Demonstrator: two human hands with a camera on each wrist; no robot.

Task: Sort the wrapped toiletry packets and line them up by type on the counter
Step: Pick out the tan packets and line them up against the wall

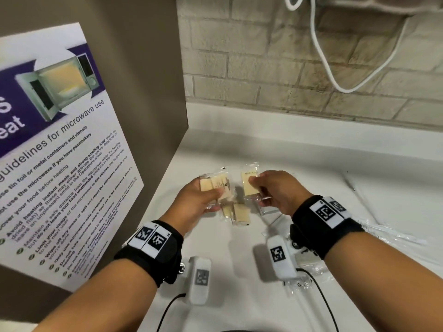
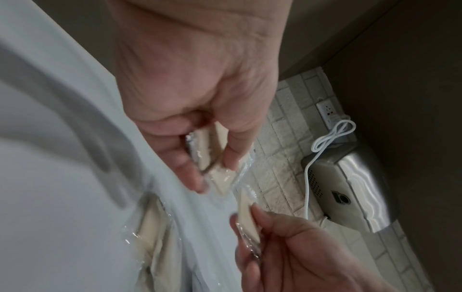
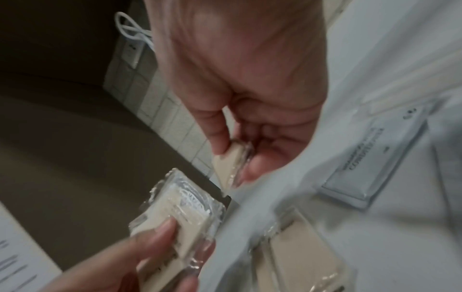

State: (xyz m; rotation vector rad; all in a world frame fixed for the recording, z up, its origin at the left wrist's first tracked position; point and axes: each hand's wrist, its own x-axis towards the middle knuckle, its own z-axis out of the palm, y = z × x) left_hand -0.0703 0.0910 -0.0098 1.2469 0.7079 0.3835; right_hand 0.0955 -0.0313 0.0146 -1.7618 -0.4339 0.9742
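My left hand [image 1: 212,200] grips a small stack of beige packets in clear wrap [image 1: 217,184] above the white counter [image 1: 299,152]. My right hand [image 1: 257,190] pinches a single beige packet [image 1: 249,188] just to the right of the stack. Between and below the hands, more beige packets [image 1: 236,213] lie on the counter. In the left wrist view the left hand [image 2: 210,171] has thumb and fingers curled round its stack [image 2: 221,177]. The right wrist view shows the right hand [image 3: 233,164] with the single packet [image 3: 227,166] pinched at one end.
A microwave guideline poster [image 1: 60,152] hangs on the brown panel at the left. A white sachet [image 3: 375,162] and long clear-wrapped items [image 1: 383,212] lie on the counter to the right. Behind is a brick wall with a white cable [image 1: 335,80] and a steel hand dryer [image 2: 350,187].
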